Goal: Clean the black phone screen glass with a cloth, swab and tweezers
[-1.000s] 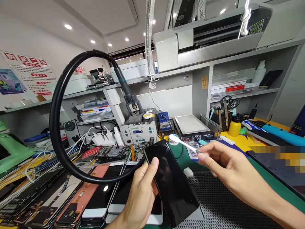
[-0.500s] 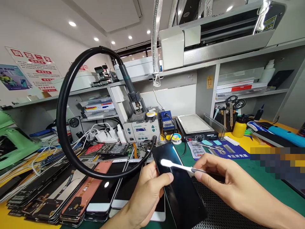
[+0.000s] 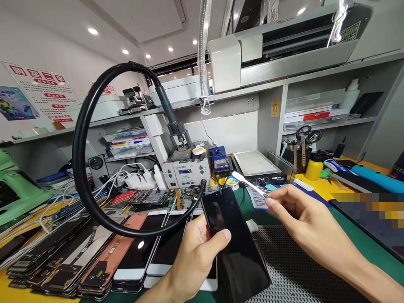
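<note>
In the head view, a black smartphone with a glossy dark screen is tilted in my left hand. The thumb presses on its screen, and the other fingers are hidden behind it. My right hand pinches a slim toothbrush-like brush with a white head and neck; its dark handle is mostly covered by the fingers. The brush head is apart from the phone, above and to the right of its top edge. Behind the phone's right edge a small white piece shows in part.
A perforated dark mat lies beneath. Several phones and screens are stacked at left. A hot-air station with a looping black hose stands behind, beside a heating plate. A dark tablet-like panel lies right.
My right hand has moved the brush up and to the right, off the phone's screen. The phone stays in my left hand, tilted slightly differently. The view has shifted a little.
</note>
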A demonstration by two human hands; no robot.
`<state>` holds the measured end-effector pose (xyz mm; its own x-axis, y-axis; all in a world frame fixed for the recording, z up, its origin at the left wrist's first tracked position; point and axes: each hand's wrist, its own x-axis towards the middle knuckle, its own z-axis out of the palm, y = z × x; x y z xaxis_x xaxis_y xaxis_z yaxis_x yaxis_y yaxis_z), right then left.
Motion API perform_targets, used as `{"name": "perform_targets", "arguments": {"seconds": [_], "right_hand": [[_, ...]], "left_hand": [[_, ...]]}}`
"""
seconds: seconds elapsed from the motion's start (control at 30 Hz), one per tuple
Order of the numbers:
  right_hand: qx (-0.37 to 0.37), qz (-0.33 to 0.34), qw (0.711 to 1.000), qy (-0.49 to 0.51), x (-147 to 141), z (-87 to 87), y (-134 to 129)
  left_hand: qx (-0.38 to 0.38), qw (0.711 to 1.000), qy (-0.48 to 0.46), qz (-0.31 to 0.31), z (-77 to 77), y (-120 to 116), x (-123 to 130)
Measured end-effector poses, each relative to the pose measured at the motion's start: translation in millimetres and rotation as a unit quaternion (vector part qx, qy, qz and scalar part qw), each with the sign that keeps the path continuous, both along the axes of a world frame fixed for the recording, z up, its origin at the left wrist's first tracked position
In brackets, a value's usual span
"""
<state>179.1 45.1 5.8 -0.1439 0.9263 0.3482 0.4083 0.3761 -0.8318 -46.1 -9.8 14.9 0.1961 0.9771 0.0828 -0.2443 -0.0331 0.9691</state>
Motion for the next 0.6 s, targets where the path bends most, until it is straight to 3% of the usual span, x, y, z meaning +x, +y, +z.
{"name": "perform_targets", "arguments": {"seconds": [0.17,0.37,0.47,0.6], "right_hand": [[0.002,0.131,0.988,-0.085,-12.4,7.4,-21.2],[0.0,0.149,0.984,-0.102,-19.6,8.3,-25.1],[0.001,0.112,0.991,-0.071,-16.7,4.0,-17.2],[0.016,-0.021,1.0,-0.011,-9.8,-0.9,-6.7]], "left_hand": [[0.003,1.0,0.014,0.014,-3.8,-0.3,-2.5],[0.024,0.998,0.057,-0.009,-2.3,-2.9,-1.7],[0.035,0.996,0.076,-0.014,0.1,-3.4,0.2],[0.044,0.996,0.078,-0.028,1.0,-3.4,0.9]]}}
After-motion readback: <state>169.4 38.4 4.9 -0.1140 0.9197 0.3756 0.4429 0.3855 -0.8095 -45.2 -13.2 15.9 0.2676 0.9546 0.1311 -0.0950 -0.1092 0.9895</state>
